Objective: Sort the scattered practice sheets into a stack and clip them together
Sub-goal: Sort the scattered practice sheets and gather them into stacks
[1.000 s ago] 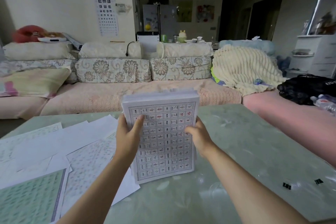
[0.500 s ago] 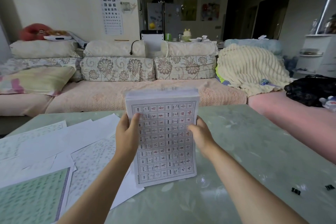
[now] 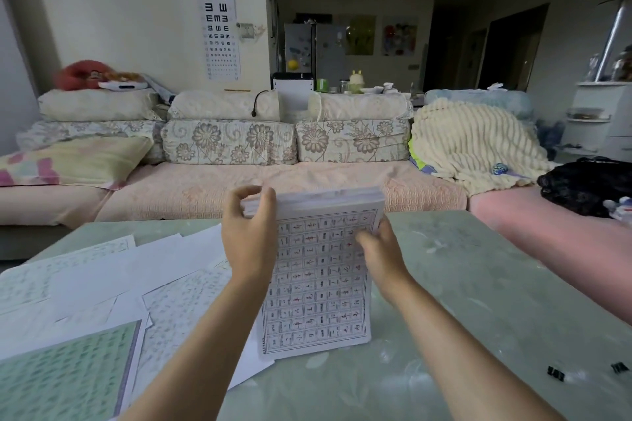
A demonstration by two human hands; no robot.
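A long sofa (image 3: 219, 186) with a pink cover and flowered back cushions runs across the room behind the work area, and a cream ribbed blanket (image 3: 475, 143) is heaped at its right end. In front of it lies the pale green, glossy tabletop (image 3: 478, 284).

The left part of the tabletop is covered with loose practice sheets (image 3: 113, 270), overlapping at odd angles. Most show white or faintly printed faces. One green-printed sheet (image 3: 68, 376) lies nearest the person at the lower left.

Near the middle of the tabletop the thick stack of sheets (image 3: 318, 287) stands on its lower edge, held upright with its gridded front page of characters facing the person. Its bottom left corner overlaps one of the loose white sheets.

The left hand (image 3: 249, 236) grips the stack's upper left corner, with the fingers curled over the top edge and the back of the hand towards the camera. The right hand (image 3: 376, 249) holds the right edge just below the top corner, with its fingers bent round the side of the pile.

Two small black binder clips (image 3: 555, 373) lie on the tabletop far to the right, well apart from the stack and from both hands.
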